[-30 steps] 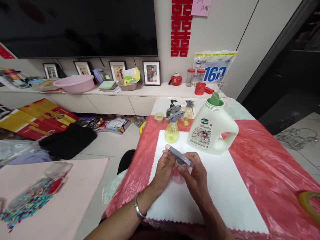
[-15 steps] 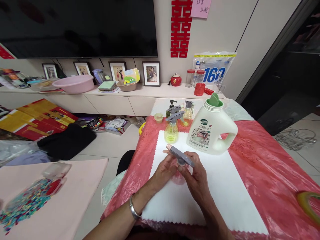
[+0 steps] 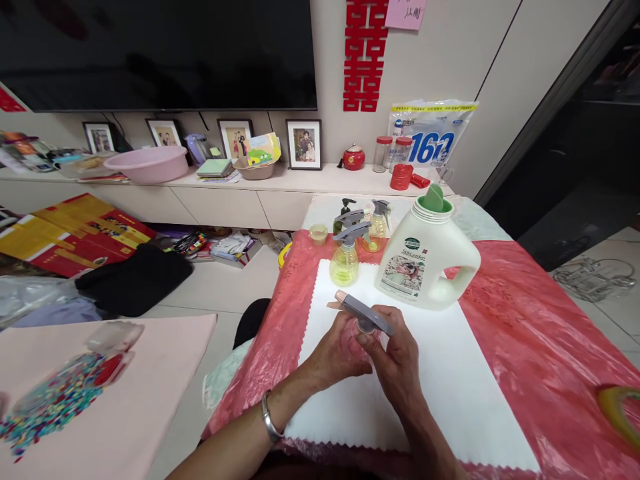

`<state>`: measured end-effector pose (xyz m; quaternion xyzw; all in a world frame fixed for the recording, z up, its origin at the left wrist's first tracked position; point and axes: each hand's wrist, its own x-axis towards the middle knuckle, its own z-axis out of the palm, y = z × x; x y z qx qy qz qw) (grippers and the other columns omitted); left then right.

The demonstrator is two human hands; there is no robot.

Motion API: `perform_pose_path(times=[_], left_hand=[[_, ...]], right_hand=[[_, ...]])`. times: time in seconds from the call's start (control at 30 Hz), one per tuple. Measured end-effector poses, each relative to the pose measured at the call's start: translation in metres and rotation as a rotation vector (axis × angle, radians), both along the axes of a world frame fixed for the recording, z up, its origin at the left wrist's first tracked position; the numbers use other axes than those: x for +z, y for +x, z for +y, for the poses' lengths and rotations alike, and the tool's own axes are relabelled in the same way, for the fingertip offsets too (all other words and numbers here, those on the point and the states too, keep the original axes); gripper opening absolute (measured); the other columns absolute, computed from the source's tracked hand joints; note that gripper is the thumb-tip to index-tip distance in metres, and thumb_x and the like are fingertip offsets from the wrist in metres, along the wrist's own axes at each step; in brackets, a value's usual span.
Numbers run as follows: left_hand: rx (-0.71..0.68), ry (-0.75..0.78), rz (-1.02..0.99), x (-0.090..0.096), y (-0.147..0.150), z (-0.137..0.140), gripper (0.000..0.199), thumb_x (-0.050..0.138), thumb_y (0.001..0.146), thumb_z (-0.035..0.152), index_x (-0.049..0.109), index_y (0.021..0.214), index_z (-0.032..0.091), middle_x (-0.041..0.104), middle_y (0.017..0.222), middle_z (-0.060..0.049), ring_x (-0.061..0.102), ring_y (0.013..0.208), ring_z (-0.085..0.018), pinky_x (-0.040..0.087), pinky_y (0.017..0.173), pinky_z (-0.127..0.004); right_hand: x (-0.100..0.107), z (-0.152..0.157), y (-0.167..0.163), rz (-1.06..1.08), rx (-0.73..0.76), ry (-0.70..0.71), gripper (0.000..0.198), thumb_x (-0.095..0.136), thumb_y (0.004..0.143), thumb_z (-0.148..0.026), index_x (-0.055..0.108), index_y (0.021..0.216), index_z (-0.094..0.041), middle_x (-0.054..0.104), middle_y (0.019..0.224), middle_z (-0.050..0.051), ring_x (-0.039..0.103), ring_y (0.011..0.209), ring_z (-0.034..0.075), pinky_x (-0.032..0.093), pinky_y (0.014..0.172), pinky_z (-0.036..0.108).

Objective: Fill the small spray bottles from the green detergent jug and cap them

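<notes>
A pink spray bottle (image 3: 351, 341) with a grey trigger head stands between my hands, low over the white mat (image 3: 450, 400). My left hand (image 3: 335, 357) is wrapped round its clear pink body. Fingers of my right hand (image 3: 397, 350) close on the neck and the grey spray head (image 3: 367, 312), whose pinkish nozzle points to the upper left. Just beyond is another spray bottle (image 3: 344, 267) with yellow-green liquid. The large white detergent jug (image 3: 427, 260), with a green spout in its mouth, stands behind my right hand.
More spray bottles (image 3: 376, 230) and a small cup (image 3: 318, 233) stand at the table's back. Red plastic film (image 3: 510, 293) covers the table. A roll of tape (image 3: 620, 410) lies at right. On a pink surface at left, colourful small pieces (image 3: 65, 400) are spilled.
My left hand has shifted lower around the bottle's body, its thumb now down at the front. The right hand stays at the neck. The view has tilted slightly.
</notes>
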<state>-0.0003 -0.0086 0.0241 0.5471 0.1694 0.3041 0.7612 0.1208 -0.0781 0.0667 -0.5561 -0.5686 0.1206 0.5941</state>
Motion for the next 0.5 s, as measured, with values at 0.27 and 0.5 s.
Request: perform_pose_path(times=[0.27,0.5], left_hand=[[0.067,0.108,0.142,-0.012,-0.009,0.001,0.11,0.097,0.055,0.026,0.034,0.145,0.03,0.053,0.147,-0.013,0.052,0.139,-0.039,0.05,0.108,-0.058],[0.075,0.242,0.286,-0.027,-0.017,0.002,0.14,0.102,0.044,0.036,0.02,0.157,0.026,0.037,0.16,-0.02,0.041,0.146,-0.043,0.036,0.12,-0.062]], right_hand=[[-0.004,-0.002,0.006,0.2,0.102,-0.095,0.029,0.068,0.101,-0.048,0.07,0.112,-0.022,0.059,0.111,0.005,0.058,0.106,0.021,0.048,0.091,0.03],[-0.002,-0.007,0.022,0.488,0.177,0.006,0.03,0.076,0.096,-0.038,0.069,0.119,-0.019,0.059,0.116,0.008,0.057,0.11,0.025,0.048,0.103,0.04]])
